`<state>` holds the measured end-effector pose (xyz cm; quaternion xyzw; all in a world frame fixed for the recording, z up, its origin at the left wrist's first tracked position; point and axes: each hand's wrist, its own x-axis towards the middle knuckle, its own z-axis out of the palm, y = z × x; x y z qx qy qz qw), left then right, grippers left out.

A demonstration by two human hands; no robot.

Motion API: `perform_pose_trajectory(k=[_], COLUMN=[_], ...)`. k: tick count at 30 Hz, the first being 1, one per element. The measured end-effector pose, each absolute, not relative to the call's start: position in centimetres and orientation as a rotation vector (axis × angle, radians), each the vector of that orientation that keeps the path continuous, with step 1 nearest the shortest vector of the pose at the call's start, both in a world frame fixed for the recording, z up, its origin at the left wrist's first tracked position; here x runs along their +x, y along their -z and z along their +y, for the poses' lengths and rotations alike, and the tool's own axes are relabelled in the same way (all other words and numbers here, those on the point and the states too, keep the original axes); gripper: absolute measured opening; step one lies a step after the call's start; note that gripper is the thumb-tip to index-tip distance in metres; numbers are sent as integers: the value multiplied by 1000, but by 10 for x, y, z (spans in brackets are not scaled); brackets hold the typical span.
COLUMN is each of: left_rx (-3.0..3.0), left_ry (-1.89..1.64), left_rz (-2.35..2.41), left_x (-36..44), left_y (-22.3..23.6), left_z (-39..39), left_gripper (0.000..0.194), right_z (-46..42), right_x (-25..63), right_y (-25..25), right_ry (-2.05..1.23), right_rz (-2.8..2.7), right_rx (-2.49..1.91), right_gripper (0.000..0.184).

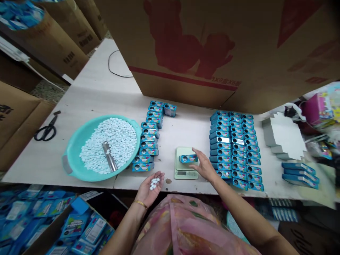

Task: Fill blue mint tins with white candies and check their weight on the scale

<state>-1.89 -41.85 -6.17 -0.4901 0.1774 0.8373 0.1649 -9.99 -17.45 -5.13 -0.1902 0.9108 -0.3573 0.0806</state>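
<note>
My left hand (150, 188) is palm up and cupped, holding a few small white candies (154, 183) at the table's front edge. A small blue tin (188, 158) stands on the pale green kitchen scale (186, 175). Around the tin's right end my right hand (204, 164) has thumb and fingers spread apart; whether they touch the tin I cannot tell. To the left, a turquoise basin (69, 148) holds a heap of white candies (117, 138) with a metal scoop (110, 158) lying in them. A column of blue tins (148, 144) runs between basin and scale.
Packed rows of blue tins (230, 148) stand right of the scale, then white cardboard pieces (285, 136) and stacked blue boxes (300, 175). Black scissors (47, 130) lie at far left. A big carton (191, 46) rises behind. Blue packages (77, 226) fill a box below the table.
</note>
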Motion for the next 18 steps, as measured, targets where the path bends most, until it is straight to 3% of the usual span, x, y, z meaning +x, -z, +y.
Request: perform_pose_trajectory(k=[2, 12, 18], left_rx=[-1345, -1302, -1299], left_ry=[-2418, -2479, -2472], left_rz=[521, 512, 498], left_x=[-23, -14, -12], left_y=[59, 61, 61], left_z=[-418, -422, -421], left_gripper=[19, 25, 26], right_z=[-166, -140, -142], right_x=[-101, -99, -99], right_y=[46, 46, 48], right_ry=[1087, 1143, 1146], right_rz=[2790, 2966, 2895], right_rx=[-529, -388, -443], right_gripper=[61, 38, 47])
